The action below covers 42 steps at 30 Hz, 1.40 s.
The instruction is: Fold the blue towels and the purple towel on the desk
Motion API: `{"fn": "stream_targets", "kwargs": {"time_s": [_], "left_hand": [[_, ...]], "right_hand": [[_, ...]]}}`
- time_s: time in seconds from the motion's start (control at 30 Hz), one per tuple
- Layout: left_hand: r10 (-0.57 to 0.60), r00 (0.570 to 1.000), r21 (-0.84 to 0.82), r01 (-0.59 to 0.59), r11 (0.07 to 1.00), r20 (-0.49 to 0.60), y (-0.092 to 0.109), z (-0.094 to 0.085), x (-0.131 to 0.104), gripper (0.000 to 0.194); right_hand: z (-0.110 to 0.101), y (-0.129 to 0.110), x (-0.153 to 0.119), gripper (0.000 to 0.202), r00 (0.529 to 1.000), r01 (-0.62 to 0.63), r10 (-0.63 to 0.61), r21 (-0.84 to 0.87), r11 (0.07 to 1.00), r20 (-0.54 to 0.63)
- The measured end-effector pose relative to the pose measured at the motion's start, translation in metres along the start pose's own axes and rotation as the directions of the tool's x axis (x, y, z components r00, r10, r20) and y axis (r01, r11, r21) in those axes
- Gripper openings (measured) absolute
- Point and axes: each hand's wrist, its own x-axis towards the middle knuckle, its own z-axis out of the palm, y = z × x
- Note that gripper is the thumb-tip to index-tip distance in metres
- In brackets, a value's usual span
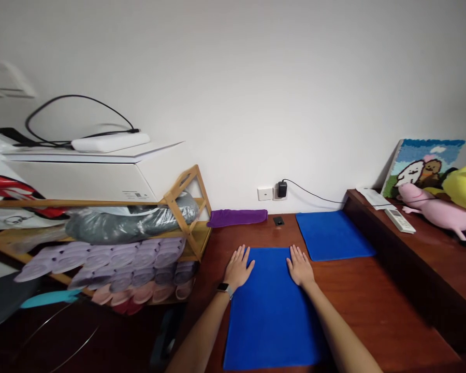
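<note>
A blue cloth (274, 316) lies spread flat on the reddish-brown wooden table (373, 305) in front of me. My left hand (238, 267) rests palm down across its far left corner, fingers stretched out, with a watch on the wrist. At the far right corner my right hand (300, 267) lies flat too, its fingers pointing away from me. Neither hand grips anything. Farther right sits a second blue cloth (334, 235), also flat. A folded purple cloth (237, 217) is against the wall, beside a small black flat object (278, 220).
Left of the table stands a wooden rack (196, 233) with several slippers (132, 259) and a white box (81, 178). A raised ledge (396, 259) on the right bears a remote control (399, 220) and a pink plush toy (438, 207). A black adapter (282, 189) is plugged in.
</note>
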Motion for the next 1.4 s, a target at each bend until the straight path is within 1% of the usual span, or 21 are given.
{"fn": "stream_targets", "kwargs": {"time_s": [0.1,0.17,0.2,0.27,0.3,0.37,0.4,0.47,0.53,0.7,0.77,0.8,0.87,0.93,1.0,1.07,1.1,1.17,1.23,1.33,1.4], "left_hand": [[0.023,1.000,0.019,-0.023,1.000,0.002,0.012,-0.010,0.001,0.069],[0.077,0.996,0.023,-0.076,0.997,-0.046,0.028,-0.012,-0.001,0.067],[0.116,0.990,0.021,-0.115,0.993,-0.082,0.039,-0.010,-0.003,0.065],[0.195,0.971,0.014,-0.195,0.981,-0.139,0.063,-0.001,-0.009,0.062],[0.216,0.965,0.011,-0.216,0.976,-0.147,0.075,0.005,-0.012,0.061],[0.209,0.970,0.002,-0.211,0.978,-0.121,0.091,0.017,-0.019,0.061],[0.191,0.976,-0.004,-0.192,0.981,-0.103,0.095,0.022,-0.021,0.061],[0.164,0.983,-0.017,-0.166,0.986,-0.081,0.092,0.026,-0.025,0.061],[0.146,0.986,-0.028,-0.149,0.988,-0.081,0.077,0.025,-0.029,0.062],[0.034,0.993,-0.002,-0.034,0.999,-0.114,0.024,0.016,-0.046,0.066],[0.035,0.994,0.013,-0.034,0.999,-0.108,0.014,0.010,-0.050,0.066],[0.039,0.994,0.019,-0.037,0.999,-0.099,0.012,0.006,-0.050,0.066],[0.051,0.995,0.027,-0.049,0.998,-0.084,0.017,-0.003,-0.048,0.065],[0.080,0.992,0.024,-0.078,0.997,-0.099,0.030,-0.012,-0.048,0.064],[0.119,0.981,0.011,-0.119,0.993,-0.152,0.048,-0.017,-0.054,0.062],[0.169,0.966,0.001,-0.173,0.985,-0.198,0.070,-0.014,-0.068,0.061],[0.197,0.960,0.000,-0.201,0.980,-0.199,0.081,-0.009,-0.077,0.061],[0.240,0.958,0.005,-0.243,0.970,-0.154,0.101,0.002,-0.095,0.061],[0.241,0.966,0.013,-0.241,0.971,-0.090,0.114,0.013,-0.107,0.061],[0.230,0.972,0.009,-0.229,0.973,-0.050,0.118,0.017,-0.112,0.061],[0.225,0.973,-0.002,-0.225,0.974,-0.052,0.109,0.014,-0.114,0.061]], "right_hand": [[-0.008,-0.012,-0.001,0.068,0.999,-0.018,0.018,-0.019,1.000,0.027],[-0.012,-0.026,-0.006,0.067,1.000,-0.003,0.003,-0.026,1.000,-0.005],[-0.011,-0.035,-0.010,0.066,0.999,0.030,-0.031,-0.022,0.999,-0.037],[-0.006,-0.055,-0.020,0.065,0.987,0.134,-0.133,0.000,0.991,-0.091],[-0.002,-0.065,-0.025,0.063,0.979,0.182,-0.180,0.016,0.983,-0.098],[0.005,-0.079,-0.035,0.062,0.972,0.226,-0.223,0.050,0.973,-0.073],[0.007,-0.083,-0.038,0.062,0.973,0.227,-0.224,0.063,0.972,-0.058],[0.007,-0.084,-0.042,0.062,0.976,0.217,-0.214,0.079,0.973,-0.046],[0.004,-0.074,-0.044,0.063,0.979,0.203,-0.200,0.084,0.975,-0.046],[0.003,-0.025,-0.045,0.068,0.999,0.040,-0.038,0.067,0.997,-0.032],[0.004,-0.010,-0.045,0.070,0.999,0.010,-0.008,0.067,0.998,-0.035],[0.003,-0.006,-0.045,0.070,0.999,0.006,-0.004,0.068,0.998,-0.033],[-0.003,-0.005,-0.045,0.069,1.000,0.000,0.000,0.070,0.998,-0.013],[-0.011,-0.013,-0.048,0.069,1.000,-0.007,0.008,0.078,0.997,-0.006],[-0.018,-0.027,-0.058,0.067,0.998,0.015,-0.009,0.088,0.996,-0.061],[-0.018,-0.046,-0.075,0.065,0.988,0.069,-0.056,0.090,0.993,-0.141],[-0.015,-0.056,-0.085,0.064,0.983,0.102,-0.087,0.088,0.991,-0.160],[-0.006,-0.075,-0.105,0.062,0.979,0.158,-0.144,0.087,0.984,-0.143],[0.001,-0.089,-0.119,0.060,0.979,0.188,-0.178,0.093,0.978,-0.104],[0.004,-0.092,-0.126,0.060,0.979,0.197,-0.191,0.098,0.975,-0.074],[0.000,-0.080,-0.126,0.060,0.980,0.193,-0.188,0.094,0.977,-0.061]]}}
